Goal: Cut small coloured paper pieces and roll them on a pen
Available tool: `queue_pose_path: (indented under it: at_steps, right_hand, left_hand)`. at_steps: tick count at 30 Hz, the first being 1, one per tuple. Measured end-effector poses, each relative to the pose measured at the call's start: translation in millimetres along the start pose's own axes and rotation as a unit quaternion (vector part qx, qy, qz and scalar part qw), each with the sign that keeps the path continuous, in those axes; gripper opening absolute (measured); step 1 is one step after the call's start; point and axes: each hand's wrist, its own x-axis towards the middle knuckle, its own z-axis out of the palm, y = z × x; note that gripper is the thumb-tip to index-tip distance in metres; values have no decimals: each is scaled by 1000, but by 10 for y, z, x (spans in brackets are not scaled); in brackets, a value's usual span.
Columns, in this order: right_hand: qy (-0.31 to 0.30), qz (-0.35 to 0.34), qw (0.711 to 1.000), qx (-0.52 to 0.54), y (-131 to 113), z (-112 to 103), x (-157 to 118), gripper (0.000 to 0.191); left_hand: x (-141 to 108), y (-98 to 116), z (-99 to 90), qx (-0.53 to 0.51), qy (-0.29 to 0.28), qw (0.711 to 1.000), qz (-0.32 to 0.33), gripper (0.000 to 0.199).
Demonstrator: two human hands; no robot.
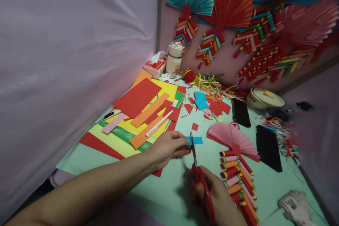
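Two grips in use. Left grip (169, 146): closed on the blue strip (198, 140), thumb and fingers pinching its left end, the rest projecting to the right. Right grip (215, 192): closed around the red handles of the scissors (200, 176), blades pointing away from the body and crossing the strip just beside the left fingertips. Blades slightly parted at the tips; depth of any cut cannot be told.

Left of and beyond the left grip: overlapping coloured paper (123, 123), with a white pen (159, 123) lying on orange and red pieces. Just beyond the strip: a small red square (195, 126), flat on the surface (169, 197). Farther out: blue pieces (201, 101), red scraps and a tangle of thin trimmings (209, 86).

Right of the right grip: a pink fan (230, 136) with rows of rolled paper tubes (231, 172) below it. Farther right: two dark flat objects (268, 148) (241, 113). Nearer the body on that side: a pale glue gun (295, 206), partly blurred.
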Motion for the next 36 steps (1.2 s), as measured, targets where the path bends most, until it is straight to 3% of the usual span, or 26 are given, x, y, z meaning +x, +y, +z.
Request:
queue_pose_path:
  at_steps: [23, 33, 36]
  right_hand:
    - [-3, 33, 999, -11, 50, -10, -14, 26]
    - [7, 36, 999, 31, 112, 22, 19, 33]
    - [52, 6, 997, 50, 138, -2, 34, 37]
  left_hand:
    - [9, -14, -10, 3, -1, 1000, -1, 23]
    - [23, -5, -10, -4, -12, 1000, 1, 27]
    - [14, 6, -8, 19, -17, 1000, -1, 26]
